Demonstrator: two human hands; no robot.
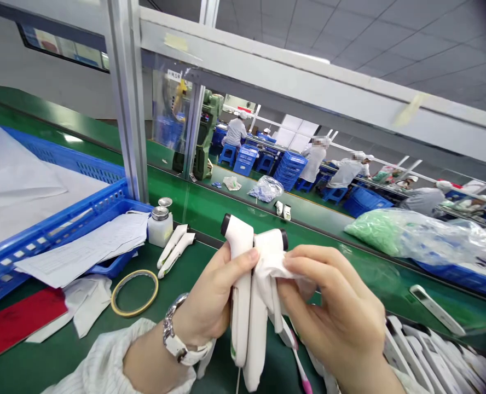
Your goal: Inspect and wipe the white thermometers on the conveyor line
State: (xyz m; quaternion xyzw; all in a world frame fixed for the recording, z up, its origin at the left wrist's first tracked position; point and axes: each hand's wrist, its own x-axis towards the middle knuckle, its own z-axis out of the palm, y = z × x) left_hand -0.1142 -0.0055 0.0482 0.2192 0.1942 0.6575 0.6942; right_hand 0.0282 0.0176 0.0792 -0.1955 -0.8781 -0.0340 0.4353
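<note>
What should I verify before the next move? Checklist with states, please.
1. Left hand grips the two white plastic pistol-shaped parts with black ends: ok.
2. Right hand pinches the crumpled white cloth: ok.
3. Far sides of both parts inspected: cannot tell, hidden.
4. Squat white bottle with metal top upright: ok.
5. Slim pink-and-white handle fully visible: not ok, partly hidden.
6. Round yellow tape ring clear of both hands: ok.

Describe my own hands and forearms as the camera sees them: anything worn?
The left hand and right hand are ungloved. The left wrist wears a silver-and-white linked band, probably a watch; no dial shows. The left sleeve is whitish with fine stripes; only a pale sliver of right sleeve shows.
</note>
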